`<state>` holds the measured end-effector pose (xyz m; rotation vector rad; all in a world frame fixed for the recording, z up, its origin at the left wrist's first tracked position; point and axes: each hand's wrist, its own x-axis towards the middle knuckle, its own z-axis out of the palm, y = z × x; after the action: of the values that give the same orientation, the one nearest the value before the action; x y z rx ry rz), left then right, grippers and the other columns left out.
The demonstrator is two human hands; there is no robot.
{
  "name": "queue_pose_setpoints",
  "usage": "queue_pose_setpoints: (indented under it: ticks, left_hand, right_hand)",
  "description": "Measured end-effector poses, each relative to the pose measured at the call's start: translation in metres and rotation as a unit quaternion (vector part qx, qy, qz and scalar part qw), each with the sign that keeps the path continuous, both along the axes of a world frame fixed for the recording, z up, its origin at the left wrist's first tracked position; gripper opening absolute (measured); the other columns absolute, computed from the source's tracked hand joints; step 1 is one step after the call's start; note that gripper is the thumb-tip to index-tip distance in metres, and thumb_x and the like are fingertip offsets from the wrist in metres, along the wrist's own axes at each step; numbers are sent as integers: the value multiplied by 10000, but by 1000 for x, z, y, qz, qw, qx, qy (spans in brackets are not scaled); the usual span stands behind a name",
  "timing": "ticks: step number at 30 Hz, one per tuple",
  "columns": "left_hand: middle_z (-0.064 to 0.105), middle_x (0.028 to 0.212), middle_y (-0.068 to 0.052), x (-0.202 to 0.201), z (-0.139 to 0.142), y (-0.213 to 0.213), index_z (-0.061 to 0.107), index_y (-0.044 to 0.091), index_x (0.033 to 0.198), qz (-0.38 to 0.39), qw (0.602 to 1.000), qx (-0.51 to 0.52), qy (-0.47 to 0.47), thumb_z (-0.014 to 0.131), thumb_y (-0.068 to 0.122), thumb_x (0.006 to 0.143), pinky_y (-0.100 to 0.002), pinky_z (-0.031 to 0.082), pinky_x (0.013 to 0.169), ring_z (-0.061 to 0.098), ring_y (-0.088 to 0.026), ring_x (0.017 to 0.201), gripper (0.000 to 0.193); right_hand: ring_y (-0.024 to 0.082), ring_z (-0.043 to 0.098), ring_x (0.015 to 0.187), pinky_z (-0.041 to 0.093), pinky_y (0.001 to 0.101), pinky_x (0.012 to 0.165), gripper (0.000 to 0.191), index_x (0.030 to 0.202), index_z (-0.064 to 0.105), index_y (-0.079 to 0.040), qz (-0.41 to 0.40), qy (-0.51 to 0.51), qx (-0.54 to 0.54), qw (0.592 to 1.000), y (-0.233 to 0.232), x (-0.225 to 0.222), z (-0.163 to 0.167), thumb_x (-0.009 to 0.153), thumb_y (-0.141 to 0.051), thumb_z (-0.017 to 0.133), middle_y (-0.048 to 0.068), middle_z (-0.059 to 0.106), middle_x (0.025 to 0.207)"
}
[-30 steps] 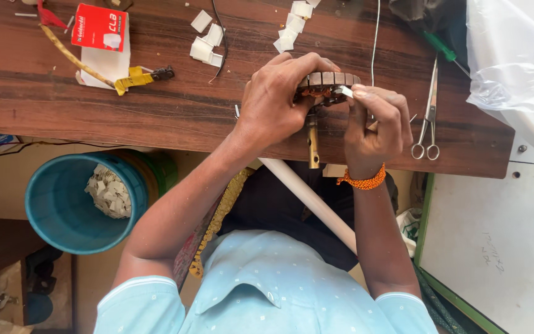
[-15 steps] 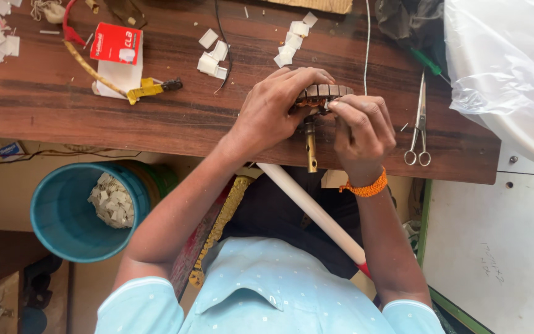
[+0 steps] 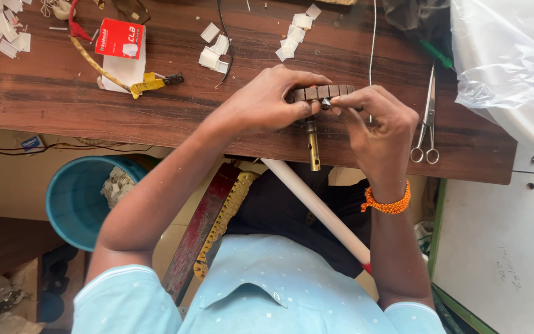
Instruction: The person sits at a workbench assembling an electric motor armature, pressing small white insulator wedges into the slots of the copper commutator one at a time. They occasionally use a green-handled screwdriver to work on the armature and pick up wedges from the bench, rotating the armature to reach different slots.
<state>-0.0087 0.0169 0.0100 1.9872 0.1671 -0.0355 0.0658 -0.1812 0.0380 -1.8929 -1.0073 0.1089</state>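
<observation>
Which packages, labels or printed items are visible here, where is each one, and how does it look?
Small box: on the wooden table, upper left; flat rectangle, red with white print and a white patch.
Small label: below the table edge, far left; little rectangle, blue and white.
Clear plastic bag: upper right, crumpled, see-through, no print visible.
No screens or signs.

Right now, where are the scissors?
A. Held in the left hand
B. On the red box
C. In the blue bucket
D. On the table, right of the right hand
D: the scissors lie on the table just right of the right hand, untouched.
</observation>
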Motion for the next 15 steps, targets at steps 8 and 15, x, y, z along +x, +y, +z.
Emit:
queue_pose_setpoints:
  ticks: [8,15]
  left_hand:
    - [808,911,-77,3,16,-14,757,156,1171,52,994,82,47,696,266,839,-382,579,785,777,-199,829,356]
    - [777,931,-99,-6,3,-21,725,131,1164,50,974,209,-68,755,258,872,-502,549,756,725,-349,915,320]
  right_hand:
    - [131,748,905,601,261,765,165,1051,757,-32,35,-16,-1,999,-5,13,-1,944,94,769,71,741,980]
    - [198,719,898,579,288,770,152,1065,756,-13,72,-143,-37,986,-13,13,2,978,105,797,98,722,984]
